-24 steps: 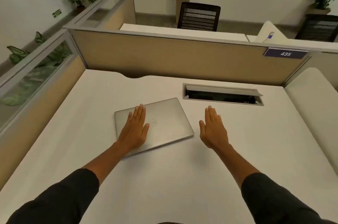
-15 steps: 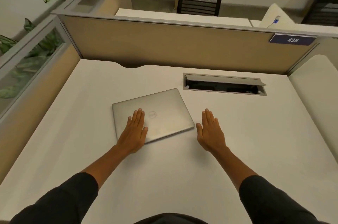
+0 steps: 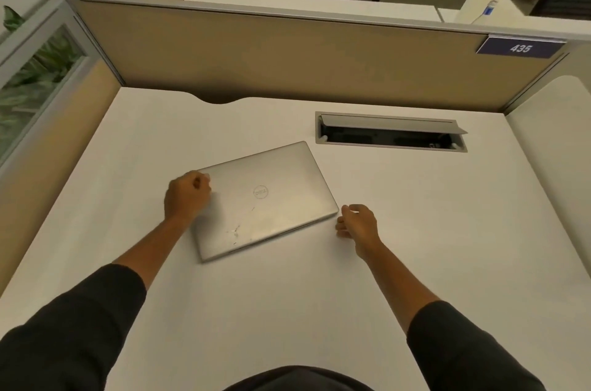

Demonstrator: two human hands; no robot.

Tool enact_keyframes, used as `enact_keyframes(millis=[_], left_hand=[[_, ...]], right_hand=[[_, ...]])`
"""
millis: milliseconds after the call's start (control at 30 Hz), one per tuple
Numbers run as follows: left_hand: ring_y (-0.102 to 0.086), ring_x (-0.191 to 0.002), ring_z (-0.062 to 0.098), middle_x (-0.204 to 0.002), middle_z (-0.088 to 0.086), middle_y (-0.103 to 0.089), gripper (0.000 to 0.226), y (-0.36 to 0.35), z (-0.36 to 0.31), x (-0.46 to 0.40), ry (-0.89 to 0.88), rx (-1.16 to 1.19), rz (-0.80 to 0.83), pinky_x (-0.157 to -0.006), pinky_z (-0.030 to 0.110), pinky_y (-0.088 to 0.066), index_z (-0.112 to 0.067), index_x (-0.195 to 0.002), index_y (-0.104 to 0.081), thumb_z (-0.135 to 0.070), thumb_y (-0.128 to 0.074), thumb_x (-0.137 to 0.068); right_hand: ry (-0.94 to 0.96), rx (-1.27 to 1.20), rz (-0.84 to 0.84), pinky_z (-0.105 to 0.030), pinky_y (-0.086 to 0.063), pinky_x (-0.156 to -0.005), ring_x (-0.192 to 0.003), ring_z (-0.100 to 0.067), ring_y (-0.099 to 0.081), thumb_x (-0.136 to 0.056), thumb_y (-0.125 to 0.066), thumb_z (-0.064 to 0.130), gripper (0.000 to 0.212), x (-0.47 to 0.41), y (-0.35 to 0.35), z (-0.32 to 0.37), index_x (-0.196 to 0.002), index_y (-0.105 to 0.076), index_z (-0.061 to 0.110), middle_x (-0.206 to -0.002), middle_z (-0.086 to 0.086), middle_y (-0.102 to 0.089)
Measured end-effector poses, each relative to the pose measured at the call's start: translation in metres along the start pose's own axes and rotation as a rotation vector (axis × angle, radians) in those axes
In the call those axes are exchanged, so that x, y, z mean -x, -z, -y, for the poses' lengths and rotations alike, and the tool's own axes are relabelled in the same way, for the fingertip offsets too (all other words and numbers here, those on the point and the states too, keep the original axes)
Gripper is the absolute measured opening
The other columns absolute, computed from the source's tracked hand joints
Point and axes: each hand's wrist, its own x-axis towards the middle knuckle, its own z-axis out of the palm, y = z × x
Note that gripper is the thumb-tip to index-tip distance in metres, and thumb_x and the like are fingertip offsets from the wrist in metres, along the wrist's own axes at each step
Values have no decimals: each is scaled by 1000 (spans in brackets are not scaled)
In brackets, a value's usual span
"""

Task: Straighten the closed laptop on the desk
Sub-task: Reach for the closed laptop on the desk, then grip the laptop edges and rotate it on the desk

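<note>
A closed silver laptop lies askew on the white desk, its right side turned away from me. My left hand sits over the laptop's left edge near the far left corner, fingers curled onto the lid. Just off the near right corner is my right hand, fingers curled and fingertips at the corner. Whether the right hand grips the corner is unclear.
An open cable tray is set into the desk behind and to the right of the laptop. Tan partition walls close the desk at the back and left. A second white desk surface adjoins on the right.
Both hands were flat with fingers straight; now they are curled. The left hand slid from the lid's middle to the left edge, and the right hand moved in to the near right corner.
</note>
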Motion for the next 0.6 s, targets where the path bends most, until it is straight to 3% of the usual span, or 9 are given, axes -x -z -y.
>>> enact_keyframes(millis=[100, 133, 200, 300, 400, 467, 533, 600], left_hand=[[-70, -101, 35, -119, 15, -73, 22, 4, 5, -28, 36, -5, -57, -86, 33, -48, -10, -106, -77, -20, -60, -98], [-69, -107, 36, -126, 17, -70, 23, 6, 6, -35, 47, 0, -63, -88, 32, -47, -8, -110, -77, -16, -60, -98], [-68, -114, 39, -133, 20, -67, 26, 7, 9, -47, 88, 6, -66, -91, 32, -46, -5, -115, -78, -14, -60, -97], [-67, -124, 39, -138, 16, -69, 32, 4, 12, -58, 179, 30, -20, -94, 33, -47, -6, -122, -77, -16, -58, -98], [-70, -120, 38, -132, 14, -75, 34, 0, 13, -64, 232, 46, 30, -90, 33, -49, -9, -123, -77, -18, -56, -99], [-71, -113, 37, -126, 15, -77, 33, -2, 15, -68, 243, 51, 45, -90, 34, -51, -9, -122, -78, -19, -56, -99], [-69, -104, 36, -119, 17, -78, 30, -2, 18, -72, 241, 60, 55, -91, 37, -52, -9, -115, -79, -20, -56, -99], [-70, -103, 41, -104, 15, -75, 22, -3, 21, -76, 238, 66, 82, -93, 43, -55, -11, -103, -77, -21, -58, -99]], right_hand=[[-37, -115, 6, -35, -49, -59, -70, -29, -55, -98, -50, 6, 11, -4, -4, 2, -92, -59, 4, -84, -18, -55], [-43, -137, 7, -32, -42, -53, -65, -27, -47, -94, -46, 0, 20, -6, -6, 2, -76, -50, 8, -80, -16, -45], [-51, -191, -8, -29, -28, -47, -58, -22, -30, -85, -40, -8, 36, -10, -10, 5, -62, -31, 17, -74, -9, -30], [-88, -235, -50, -28, -28, -46, -55, -20, -26, -78, -38, -11, 36, -15, -15, 8, -59, -28, 18, -66, -2, -27], [-129, -189, -97, -26, -47, -51, -62, -25, -49, -80, -43, -8, 26, -20, -18, 9, -62, -42, 11, -66, -8, -44], [-140, -171, -127, -22, -52, -51, -70, -28, -57, -81, -47, -8, 21, -24, -20, 9, -67, -50, 7, -74, -12, -52], [-156, -185, -145, -20, -51, -48, -73, -29, -59, -81, -51, -8, 18, -26, -22, 7, -68, -55, 4, -77, -14, -55], [-175, -223, -143, -24, -57, -55, -73, -30, -60, -81, -51, -6, 13, -30, -23, 5, -72, -56, 2, -79, -14, -56]])
